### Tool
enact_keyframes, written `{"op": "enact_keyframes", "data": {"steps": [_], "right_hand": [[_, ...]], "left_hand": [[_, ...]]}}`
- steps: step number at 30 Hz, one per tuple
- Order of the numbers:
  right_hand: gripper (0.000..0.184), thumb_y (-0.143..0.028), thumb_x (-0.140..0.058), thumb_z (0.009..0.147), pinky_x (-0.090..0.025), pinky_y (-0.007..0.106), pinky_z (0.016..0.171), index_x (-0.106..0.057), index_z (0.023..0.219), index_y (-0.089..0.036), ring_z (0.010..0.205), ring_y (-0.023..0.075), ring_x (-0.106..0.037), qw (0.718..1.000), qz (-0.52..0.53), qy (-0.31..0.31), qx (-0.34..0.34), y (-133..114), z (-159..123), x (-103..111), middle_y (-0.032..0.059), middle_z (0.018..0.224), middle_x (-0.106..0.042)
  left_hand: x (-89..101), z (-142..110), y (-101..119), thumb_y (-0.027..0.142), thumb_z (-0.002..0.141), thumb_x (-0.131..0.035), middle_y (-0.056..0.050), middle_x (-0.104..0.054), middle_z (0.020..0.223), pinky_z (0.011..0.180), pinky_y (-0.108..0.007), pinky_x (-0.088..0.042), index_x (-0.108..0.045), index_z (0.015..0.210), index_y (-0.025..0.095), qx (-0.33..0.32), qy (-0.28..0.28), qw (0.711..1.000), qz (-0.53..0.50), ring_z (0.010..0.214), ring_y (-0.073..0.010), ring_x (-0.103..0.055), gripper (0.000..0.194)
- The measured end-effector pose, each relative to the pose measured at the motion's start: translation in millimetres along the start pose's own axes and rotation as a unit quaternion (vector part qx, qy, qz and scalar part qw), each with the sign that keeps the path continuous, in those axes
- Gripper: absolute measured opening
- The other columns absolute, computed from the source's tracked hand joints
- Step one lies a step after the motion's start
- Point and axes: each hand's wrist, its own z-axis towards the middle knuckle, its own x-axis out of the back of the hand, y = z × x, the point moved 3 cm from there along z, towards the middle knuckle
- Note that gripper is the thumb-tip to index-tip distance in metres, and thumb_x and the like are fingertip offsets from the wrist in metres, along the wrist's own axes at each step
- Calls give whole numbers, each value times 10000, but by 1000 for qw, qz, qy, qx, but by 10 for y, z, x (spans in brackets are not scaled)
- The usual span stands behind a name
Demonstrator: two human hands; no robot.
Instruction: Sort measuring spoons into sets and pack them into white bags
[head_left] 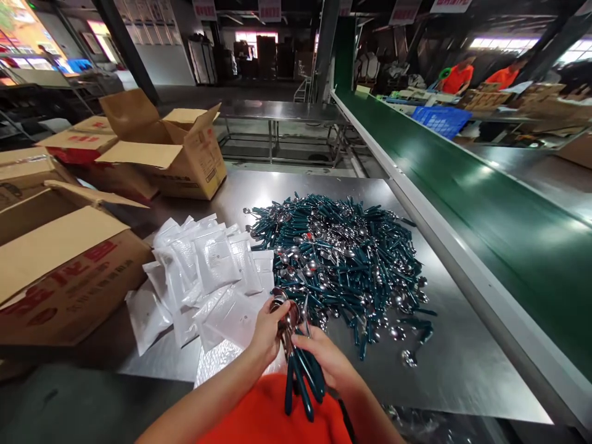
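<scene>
My left hand and my right hand are both closed on a small bunch of spoons with dark green handles, held close to my body above the table's near edge. The metal bowls point up by my left fingers and the handles hang down. Just behind my hands lies a big heap of the same green-handled spoons on the steel table. To the left of the heap sits a pile of clear plastic pouches, the nearest one under my left hand.
Open cardboard boxes stand along the left side, another box at the back left. A green conveyor belt runs along the right. Two people in orange work far back right near a blue crate.
</scene>
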Motion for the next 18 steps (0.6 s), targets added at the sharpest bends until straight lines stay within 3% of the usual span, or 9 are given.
{"op": "enact_keyframes", "data": {"steps": [4,7,10,12,14,16,18], "right_hand": [[532,-551,-804,626,-474,233,440,-550,909,-179,454,123,-584,999,-36,-22,-19,15,15,53,-37,613,-628],[594,-607,-743,660,-460,223,443,-519,1002,-177,470,137,-617,995,-86,-48,-27,31,42,50,-23,651,-647],[575,-636,-602,753,-421,228,423,-492,1095,-187,461,152,-606,984,-168,-39,-44,36,67,31,-29,616,-626],[532,-586,-580,784,-476,268,522,-506,1142,-199,591,174,-644,976,-218,-15,-11,-10,72,9,-5,712,-653],[481,-494,-618,773,-514,329,763,-537,1146,-200,874,215,-661,962,-270,0,48,-81,64,-24,44,939,-683],[456,-415,-629,760,-443,343,956,-542,1147,-190,1090,239,-592,946,-309,2,93,-131,58,-55,66,1104,-661],[454,-400,-584,780,-422,360,984,-507,1170,-179,1110,254,-581,936,-339,-6,96,-126,76,-63,75,1106,-661]], "left_hand": [[20,47,46,335,414,-926,13,-686,631,539,-211,-488,-535,668,174,-23,11,1000,-13,558,-119,-634,493],[-5,37,95,282,430,-914,-24,-736,752,587,-257,-518,-607,898,186,-26,6,1000,-14,628,-162,-675,568],[-19,35,122,236,454,-873,-12,-720,749,521,-220,-452,-587,1132,193,-29,9,1000,7,591,-143,-642,738],[1,53,114,217,465,-830,39,-653,657,479,-202,-391,-575,1174,189,-38,30,999,23,539,-121,-590,754],[29,78,92,179,464,-788,68,-594,617,500,-208,-390,-576,1169,190,-48,50,997,29,546,-120,-570,737],[44,96,74,148,465,-765,67,-584,620,537,-220,-407,-588,1117,188,-56,55,996,30,569,-123,-563,677],[39,95,75,165,485,-767,54,-604,646,547,-228,-410,-596,1043,191,-55,50,997,28,574,-125,-558,585]]}}
